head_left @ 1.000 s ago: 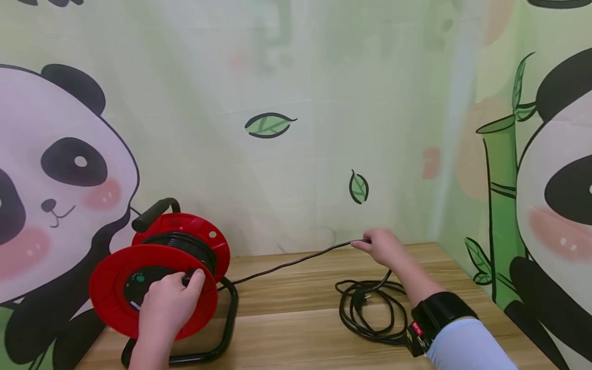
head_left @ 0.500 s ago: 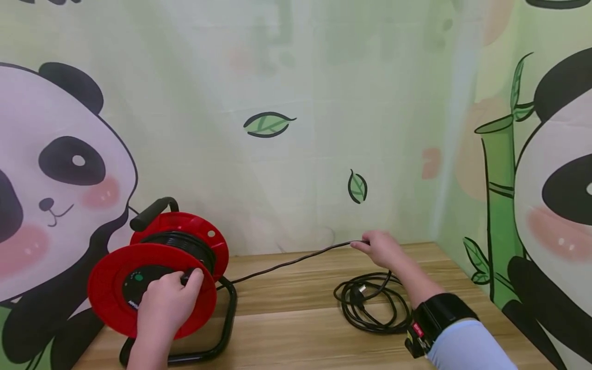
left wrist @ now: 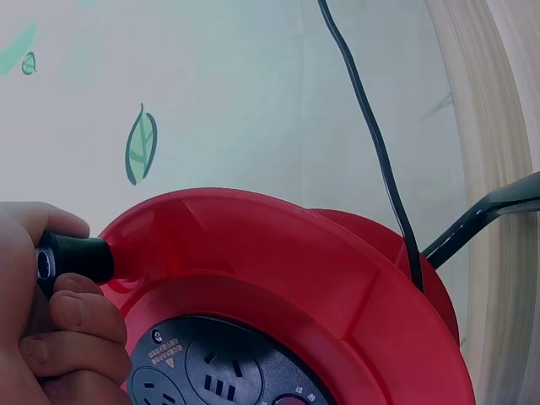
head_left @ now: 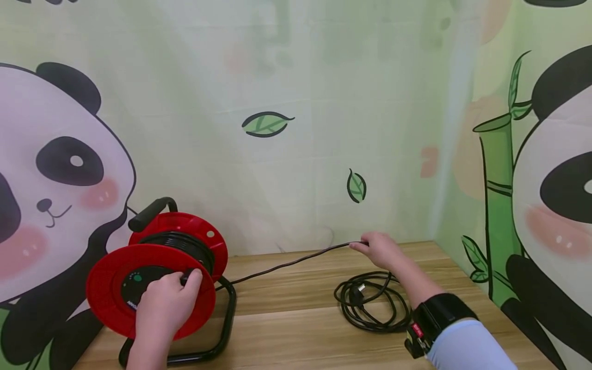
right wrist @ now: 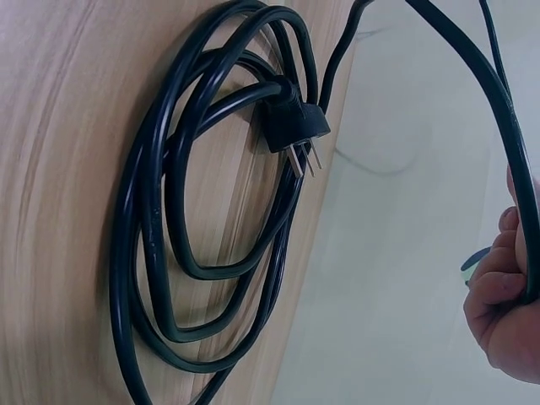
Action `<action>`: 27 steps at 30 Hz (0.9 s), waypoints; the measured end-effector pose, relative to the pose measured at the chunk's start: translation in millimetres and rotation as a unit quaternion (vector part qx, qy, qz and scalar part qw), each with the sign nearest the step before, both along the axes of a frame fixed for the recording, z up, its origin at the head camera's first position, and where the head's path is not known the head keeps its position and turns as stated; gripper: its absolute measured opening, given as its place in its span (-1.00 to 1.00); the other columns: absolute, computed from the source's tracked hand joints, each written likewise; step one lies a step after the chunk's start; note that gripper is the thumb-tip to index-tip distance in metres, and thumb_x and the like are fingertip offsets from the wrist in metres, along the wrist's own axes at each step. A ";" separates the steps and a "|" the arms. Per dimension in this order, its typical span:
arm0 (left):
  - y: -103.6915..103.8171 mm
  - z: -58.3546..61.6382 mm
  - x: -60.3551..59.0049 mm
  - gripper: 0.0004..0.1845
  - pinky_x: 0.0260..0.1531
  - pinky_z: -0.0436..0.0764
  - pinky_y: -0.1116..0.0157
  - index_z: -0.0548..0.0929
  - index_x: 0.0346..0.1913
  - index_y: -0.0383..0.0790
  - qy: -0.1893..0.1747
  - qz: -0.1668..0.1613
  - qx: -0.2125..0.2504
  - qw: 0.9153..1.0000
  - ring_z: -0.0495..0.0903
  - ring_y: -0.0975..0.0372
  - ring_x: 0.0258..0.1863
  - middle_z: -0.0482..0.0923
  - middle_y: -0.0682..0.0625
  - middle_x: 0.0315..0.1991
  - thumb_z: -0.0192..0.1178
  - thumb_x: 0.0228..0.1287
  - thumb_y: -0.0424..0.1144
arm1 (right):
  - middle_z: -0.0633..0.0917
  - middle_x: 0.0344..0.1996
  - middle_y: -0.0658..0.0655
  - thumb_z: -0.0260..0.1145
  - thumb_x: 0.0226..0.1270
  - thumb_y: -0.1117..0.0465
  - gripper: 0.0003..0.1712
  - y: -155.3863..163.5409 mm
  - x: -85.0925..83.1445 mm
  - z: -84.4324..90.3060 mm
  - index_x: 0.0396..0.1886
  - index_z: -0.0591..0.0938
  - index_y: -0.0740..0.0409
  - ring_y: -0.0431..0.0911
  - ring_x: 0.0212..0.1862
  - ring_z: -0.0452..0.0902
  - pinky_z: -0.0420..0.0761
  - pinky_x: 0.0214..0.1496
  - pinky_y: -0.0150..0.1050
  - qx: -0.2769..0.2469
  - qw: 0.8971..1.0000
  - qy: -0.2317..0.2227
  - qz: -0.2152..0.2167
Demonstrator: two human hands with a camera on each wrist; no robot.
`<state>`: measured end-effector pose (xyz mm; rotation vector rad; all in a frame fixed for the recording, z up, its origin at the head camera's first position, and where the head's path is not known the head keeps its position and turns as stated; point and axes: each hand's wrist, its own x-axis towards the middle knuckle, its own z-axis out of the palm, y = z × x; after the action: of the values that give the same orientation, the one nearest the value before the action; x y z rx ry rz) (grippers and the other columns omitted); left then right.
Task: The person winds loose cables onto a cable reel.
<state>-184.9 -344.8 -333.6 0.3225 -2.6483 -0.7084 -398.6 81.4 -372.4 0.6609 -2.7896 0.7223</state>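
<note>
A red cable reel [head_left: 104, 293] on a black tube stand [head_left: 226, 329] occupies the left of the table, black cable wound on its drum. My left hand [head_left: 166, 303] grips the small black crank knob [left wrist: 80, 260] on the reel's front disc. Sockets [left wrist: 224, 371] show at the disc's centre in the left wrist view. From the drum a stretch of black cable [head_left: 287, 264] rises to my right hand [head_left: 381, 250], which pinches it above the table. Below that hand lies a loose coil of the same cable [right wrist: 173, 211], its plug [right wrist: 291, 125] resting inside the loops.
The wooden table [head_left: 277, 334] backs onto a hanging cloth [head_left: 296, 169] printed with pandas, leaves and bamboo. The reel's padded carry handle [head_left: 150, 215] sticks up behind the discs. A black band with a small device [head_left: 439, 318] sits on the right wrist.
The coil below my right hand has shifted slightly back, and its plug has turned a little. Both hands keep nearly the same places, and the cable between them hangs almost unchanged.
</note>
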 end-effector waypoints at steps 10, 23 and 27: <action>-0.2 -1.3 -2.8 -0.44 -0.52 0.45 0.20 0.54 -0.64 -0.16 -0.060 -0.032 0.004 0.998 0.47 0.13 -0.59 0.54 0.02 -0.68 -0.04 0.51 0.08 | 0.27 -0.68 -0.04 0.25 0.51 -0.10 -0.43 -11.3 -0.4 -0.4 -0.64 0.31 0.04 -0.14 -0.58 0.17 0.25 -0.46 -0.23 0.002 1.000 -0.009 0.008; -5.0 -13.0 -7.5 -0.53 -0.54 0.31 0.22 0.59 -0.59 -0.20 -0.167 -0.091 0.014 0.982 0.41 0.15 -0.61 0.44 -0.01 -0.71 0.16 0.38 0.05 | 0.29 -0.67 -0.03 0.27 0.50 -0.10 -0.45 -47.3 6.7 3.5 -0.63 0.33 0.05 -0.15 -0.57 0.18 0.25 -0.44 -0.23 0.005 0.999 -0.012 0.033; -8.8 -18.6 -8.7 -0.55 -0.55 0.31 0.24 0.58 -0.62 -0.19 -0.174 -0.104 0.025 0.979 0.40 0.17 -0.65 0.41 0.00 -0.73 0.24 0.35 0.02 | 0.28 -0.68 -0.04 0.27 0.48 -0.13 -0.44 -56.9 9.3 3.7 -0.63 0.32 0.04 -0.16 -0.57 0.18 0.25 -0.44 -0.25 0.011 0.999 -0.010 0.038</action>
<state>-193.6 -353.7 -352.2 0.1995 -3.0323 -0.8523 -389.3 24.5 -368.7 0.7725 -2.8087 0.7170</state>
